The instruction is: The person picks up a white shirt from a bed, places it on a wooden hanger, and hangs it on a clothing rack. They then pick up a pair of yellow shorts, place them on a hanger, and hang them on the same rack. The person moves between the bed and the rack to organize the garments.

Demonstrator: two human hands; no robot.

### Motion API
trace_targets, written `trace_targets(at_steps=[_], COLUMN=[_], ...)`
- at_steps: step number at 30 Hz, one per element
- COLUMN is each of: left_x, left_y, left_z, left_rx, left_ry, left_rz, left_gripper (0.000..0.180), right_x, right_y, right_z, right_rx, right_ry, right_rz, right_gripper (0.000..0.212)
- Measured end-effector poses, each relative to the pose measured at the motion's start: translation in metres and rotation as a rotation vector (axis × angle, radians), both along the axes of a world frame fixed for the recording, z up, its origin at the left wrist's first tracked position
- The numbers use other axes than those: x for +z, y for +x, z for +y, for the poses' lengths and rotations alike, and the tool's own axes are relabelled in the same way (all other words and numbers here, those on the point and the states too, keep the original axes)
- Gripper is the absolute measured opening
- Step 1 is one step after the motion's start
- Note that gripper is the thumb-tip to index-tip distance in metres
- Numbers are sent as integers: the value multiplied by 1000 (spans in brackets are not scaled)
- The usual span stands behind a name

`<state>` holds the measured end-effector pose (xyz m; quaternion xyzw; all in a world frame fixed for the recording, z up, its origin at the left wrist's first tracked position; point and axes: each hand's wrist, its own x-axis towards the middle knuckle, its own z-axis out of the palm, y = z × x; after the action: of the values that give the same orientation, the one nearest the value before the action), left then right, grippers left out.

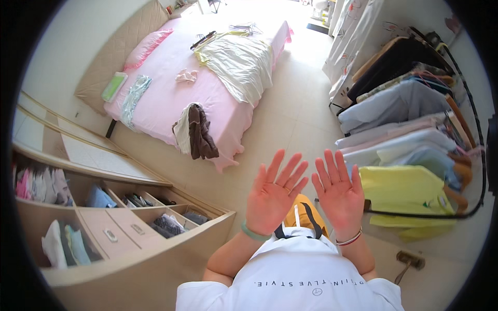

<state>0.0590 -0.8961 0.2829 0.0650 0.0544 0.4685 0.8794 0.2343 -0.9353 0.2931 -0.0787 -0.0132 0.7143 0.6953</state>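
Note:
Both of my hands are raised in front of my body, palms showing and fingers spread, with nothing in them. My left hand (272, 199) has a ring on one finger and a pale green bangle at the wrist. My right hand (340, 199) wears thin bracelets at the wrist. Nearest the right hand, a yellow-green shirt (402, 192) hangs at the front of a black clothes rack (480, 150). Beyond the left hand, a brown and cream garment (197, 132) lies over the corner of the bed (212, 106), which has a pink sheet.
On the bed are a large pale garment (236, 62), a pink pillow (148, 49), a small pink item (187, 76), a folded light-blue cloth (136, 98) and a green-and-white pack (114, 86). A wardrobe (140, 259) with clothes in compartments stands left. Tiled floor (288, 124) runs between bed and rack.

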Motion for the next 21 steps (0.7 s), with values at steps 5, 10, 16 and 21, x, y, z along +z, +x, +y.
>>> trace_targets(at_steps=[5, 10, 16, 21], left_x=[-22, -22, -24, -40], left_y=[25, 52, 53, 45], left_z=[115, 241, 363, 466], left_rx=[124, 220, 397, 573], left_ry=[-38, -96, -57, -201], left_rz=[11, 33, 21, -68], left_gripper=[48, 48, 47, 49], right_x=[-18, -19, -12, -29], right_y=[34, 63, 64, 45], right_z=[134, 278, 446, 564], right_rx=[85, 203, 368, 505], right_ry=[-54, -116, -129, -207], right_rz=[-1, -45, -63, -76], right_gripper=[52, 52, 53, 53])
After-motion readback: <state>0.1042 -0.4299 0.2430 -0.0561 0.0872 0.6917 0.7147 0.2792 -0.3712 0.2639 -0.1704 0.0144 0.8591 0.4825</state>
